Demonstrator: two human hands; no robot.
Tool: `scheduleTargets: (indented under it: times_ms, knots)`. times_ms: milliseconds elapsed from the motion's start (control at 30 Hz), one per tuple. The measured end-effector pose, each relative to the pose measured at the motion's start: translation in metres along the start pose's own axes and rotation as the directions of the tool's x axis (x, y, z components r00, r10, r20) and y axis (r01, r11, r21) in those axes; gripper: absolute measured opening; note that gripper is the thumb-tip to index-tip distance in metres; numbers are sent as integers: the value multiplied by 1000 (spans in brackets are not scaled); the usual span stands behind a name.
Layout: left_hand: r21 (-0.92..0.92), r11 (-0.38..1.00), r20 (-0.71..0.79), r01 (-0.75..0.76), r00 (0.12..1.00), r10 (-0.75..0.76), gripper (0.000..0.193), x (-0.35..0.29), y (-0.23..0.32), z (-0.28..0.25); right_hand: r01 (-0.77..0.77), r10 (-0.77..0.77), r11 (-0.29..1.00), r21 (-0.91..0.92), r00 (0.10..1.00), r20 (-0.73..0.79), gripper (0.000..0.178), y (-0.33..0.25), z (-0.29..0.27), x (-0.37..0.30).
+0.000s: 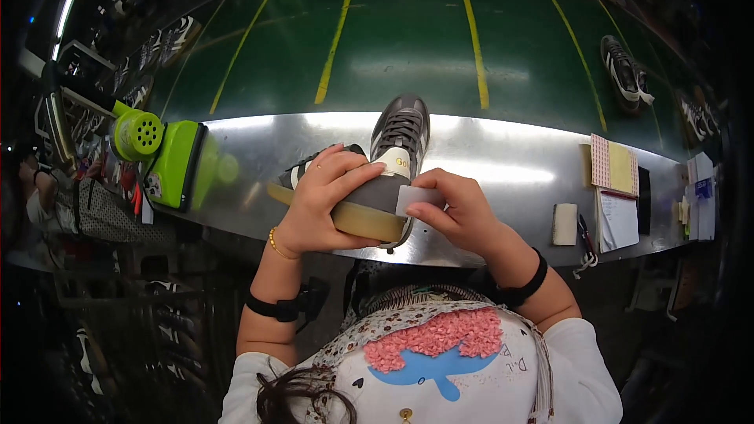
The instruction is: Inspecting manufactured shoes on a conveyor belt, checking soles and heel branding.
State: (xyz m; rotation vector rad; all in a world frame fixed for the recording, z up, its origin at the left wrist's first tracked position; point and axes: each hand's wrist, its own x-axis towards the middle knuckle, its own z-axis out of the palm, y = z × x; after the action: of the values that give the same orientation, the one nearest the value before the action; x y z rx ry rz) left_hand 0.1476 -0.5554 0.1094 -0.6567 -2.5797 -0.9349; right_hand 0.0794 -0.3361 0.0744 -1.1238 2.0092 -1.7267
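Observation:
My left hand is wrapped round a dark grey sneaker with a gum sole, held tilted over the metal bench edge. A small pale flat piece, its kind unclear, is pinched between the thumb and fingers of my right hand. That piece lies against or just beside the held sneaker's grey upper; contact cannot be made out. Behind, a second sneaker with white stripes and a white tongue rests on the bench, toe pointing away. The held sneaker partly covers it.
A green conveyor belt with yellow lines runs beyond the metal bench. Another pair of sneakers sits on it at right. A lime-green device stands left. Notepads, a white block and a dark tool lie right.

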Motion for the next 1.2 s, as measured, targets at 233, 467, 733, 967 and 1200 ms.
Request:
scheduleTargets:
  times_ms: [233, 467, 733, 967, 1200]
  knots:
    - [33, 999, 21, 15, 1000, -16, 73, 3, 1, 3, 276, -293, 950, -143, 949, -117, 18, 2, 20, 18]
    - [16, 1000, 18, 13, 1000, -13, 73, 6, 0, 4, 342, -356, 933, -112, 921, -156, 16, 1, 6, 10]
    - [26, 1000, 17, 10, 1000, -10, 74, 5, -1, 6, 302, -320, 933, -196, 945, -69, 18, 4, 10, 13]
    - [34, 999, 7, 7, 1000, -7, 72, 5, 0, 5, 243, -253, 963, -120, 965, -71, 17, 5, 13, 14]
    - [13, 1000, 34, 22, 999, -22, 73, 6, -1, 7, 115, -119, 989, -89, 992, -31, 17, 6, 10, 9]
